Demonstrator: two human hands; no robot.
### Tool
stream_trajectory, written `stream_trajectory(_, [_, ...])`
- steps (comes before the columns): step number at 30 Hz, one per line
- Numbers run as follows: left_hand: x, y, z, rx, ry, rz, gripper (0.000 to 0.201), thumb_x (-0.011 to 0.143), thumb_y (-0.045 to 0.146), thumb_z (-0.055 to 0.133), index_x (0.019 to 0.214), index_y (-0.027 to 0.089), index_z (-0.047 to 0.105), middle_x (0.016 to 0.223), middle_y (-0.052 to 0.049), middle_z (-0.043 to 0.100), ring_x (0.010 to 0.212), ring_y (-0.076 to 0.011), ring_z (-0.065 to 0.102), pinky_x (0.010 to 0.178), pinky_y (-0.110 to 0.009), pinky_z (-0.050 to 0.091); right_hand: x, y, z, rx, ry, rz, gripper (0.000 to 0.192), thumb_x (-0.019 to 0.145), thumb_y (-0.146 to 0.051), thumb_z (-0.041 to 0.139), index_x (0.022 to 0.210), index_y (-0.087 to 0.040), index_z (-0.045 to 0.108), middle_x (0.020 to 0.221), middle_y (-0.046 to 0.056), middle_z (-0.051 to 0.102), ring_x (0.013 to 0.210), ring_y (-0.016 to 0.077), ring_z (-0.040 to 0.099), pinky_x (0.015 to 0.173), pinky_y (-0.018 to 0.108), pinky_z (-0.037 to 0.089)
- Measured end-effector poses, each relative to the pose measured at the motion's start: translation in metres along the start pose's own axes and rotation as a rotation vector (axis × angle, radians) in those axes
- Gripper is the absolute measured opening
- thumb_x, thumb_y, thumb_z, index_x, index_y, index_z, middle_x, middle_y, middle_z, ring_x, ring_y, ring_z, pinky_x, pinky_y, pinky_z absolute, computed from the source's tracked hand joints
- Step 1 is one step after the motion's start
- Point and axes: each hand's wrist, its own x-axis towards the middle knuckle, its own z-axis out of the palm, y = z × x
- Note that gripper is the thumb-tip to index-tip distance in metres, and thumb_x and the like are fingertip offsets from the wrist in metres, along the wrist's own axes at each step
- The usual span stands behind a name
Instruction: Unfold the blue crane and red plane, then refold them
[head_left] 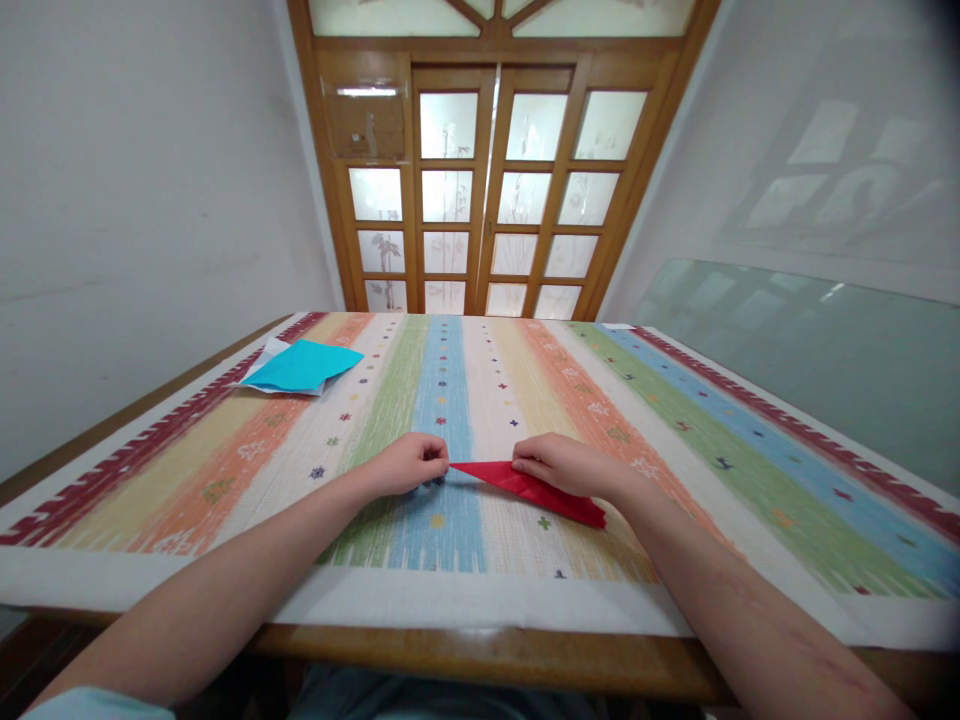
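Observation:
A folded piece of red paper, narrow and pointed like a long triangle, lies low over the table in front of me. Its sharp tip points left, and my left hand is closed in a pinch at that tip. Around the upper edge of the paper, my right hand is closed, with the thumb and fingers gripping it. The wider end of the paper sticks out below the right palm. Part of the paper is hidden behind the right fingers.
A striped, multicoloured tablecloth covers the wooden table. At the left lie blue paper and white sheets beneath it. Wooden glazed doors stand beyond the far edge. A greenish glass panel leans along the right wall.

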Motion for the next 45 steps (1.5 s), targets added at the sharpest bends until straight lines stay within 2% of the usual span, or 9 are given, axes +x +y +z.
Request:
stream_trajectory(6, [0.0, -0.005, -0.003, -0.034, -0.098, -0.052, 0.024, 0.087, 0.037, 0.053, 0.077, 0.017, 0.062, 0.07, -0.002, 0.063, 0.058, -0.0135, 0.055, 0.055, -0.024, 0.038, 0.001, 0.001, 0.0, -0.008, -0.012, 0.004, 0.041, 0.101, -0.044, 0.04, 0.079, -0.02, 0.066, 0.078, 0.006, 0.069, 0.066, 0.0173, 0.054, 0.062, 0.029, 0.035])
stream_trajectory(8, [-0.001, -0.004, -0.004, 0.055, -0.041, -0.033, 0.028, 0.09, 0.04, 0.052, 0.081, 0.017, 0.065, 0.074, -0.004, 0.066, 0.064, -0.0151, 0.058, 0.059, -0.026, 0.04, 0.001, 0.001, 0.0, -0.014, -0.011, 0.009, 0.041, 0.101, -0.044, 0.04, 0.08, -0.02, 0.066, 0.078, 0.006, 0.069, 0.065, 0.0175, 0.054, 0.061, 0.029, 0.035])
stream_trajectory(12, [-0.006, 0.003, -0.001, 0.273, 0.207, 0.108, 0.026, 0.091, 0.041, 0.059, 0.101, 0.019, 0.067, 0.097, -0.007, 0.069, 0.085, -0.0204, 0.061, 0.076, -0.031, 0.044, 0.001, 0.002, 0.002, -0.021, -0.003, 0.012, 0.041, 0.101, -0.044, 0.041, 0.082, -0.019, 0.068, 0.08, 0.007, 0.07, 0.067, 0.0182, 0.056, 0.063, 0.029, 0.037])
stream_trajectory(16, [-0.012, 0.012, 0.004, 0.429, 0.15, 0.346, 0.024, 0.091, 0.035, 0.063, 0.11, 0.022, 0.067, 0.113, -0.009, 0.066, 0.108, -0.0248, 0.058, 0.093, -0.035, 0.043, 0.003, 0.001, 0.007, -0.028, 0.011, -0.018, 0.038, 0.101, -0.041, 0.043, 0.086, -0.02, 0.07, 0.088, 0.008, 0.073, 0.075, 0.0201, 0.061, 0.07, 0.029, 0.041])
stream_trajectory(21, [-0.011, 0.014, 0.014, 0.493, 0.036, 0.388, 0.022, 0.093, 0.032, 0.06, 0.11, 0.021, 0.068, 0.105, -0.009, 0.066, 0.096, -0.023, 0.06, 0.083, -0.032, 0.045, 0.008, -0.005, 0.016, -0.059, 0.059, -0.093, 0.032, 0.101, -0.035, 0.046, 0.094, -0.019, 0.073, 0.097, 0.01, 0.073, 0.089, 0.022, 0.064, 0.081, 0.031, 0.044])
stream_trajectory(28, [-0.004, 0.009, 0.023, 0.558, 0.03, 0.419, 0.024, 0.098, 0.031, 0.051, 0.103, 0.02, 0.072, 0.098, -0.009, 0.069, 0.091, -0.0229, 0.062, 0.081, -0.033, 0.043, 0.011, -0.007, 0.017, -0.133, 0.154, -0.26, 0.032, 0.102, -0.027, 0.044, 0.105, -0.017, 0.074, 0.105, 0.012, 0.072, 0.1, 0.0228, 0.062, 0.09, 0.035, 0.045])
stream_trajectory(33, [-0.003, 0.008, 0.023, 0.605, 0.038, 0.429, 0.027, 0.099, 0.028, 0.05, 0.092, 0.019, 0.074, 0.09, -0.007, 0.069, 0.084, -0.0196, 0.062, 0.077, -0.03, 0.043, 0.0, -0.01, 0.004, -0.081, 0.248, -0.238, 0.028, 0.1, -0.029, 0.049, 0.106, -0.018, 0.074, 0.107, 0.011, 0.072, 0.101, 0.0227, 0.063, 0.09, 0.035, 0.045])
stream_trajectory(40, [-0.002, 0.004, 0.026, 0.626, 0.101, 0.445, 0.022, 0.097, 0.027, 0.055, 0.087, 0.019, 0.073, 0.086, -0.005, 0.068, 0.08, -0.018, 0.062, 0.072, -0.028, 0.043, -0.01, -0.029, -0.003, -0.106, 0.028, -0.165, 0.025, 0.082, -0.035, 0.069, 0.102, -0.021, 0.074, 0.096, 0.005, 0.073, 0.084, 0.0206, 0.064, 0.072, 0.029, 0.044])
stream_trajectory(45, [-0.003, 0.005, 0.028, 0.647, 0.108, 0.434, 0.022, 0.097, 0.026, 0.055, 0.087, 0.018, 0.072, 0.085, -0.005, 0.068, 0.08, -0.0184, 0.062, 0.072, -0.028, 0.044, -0.008, -0.037, 0.003, -0.198, 0.025, -0.161, 0.012, 0.086, -0.023, 0.06, 0.086, -0.019, 0.071, 0.084, 0.005, 0.071, 0.073, 0.0173, 0.061, 0.065, 0.026, 0.039])
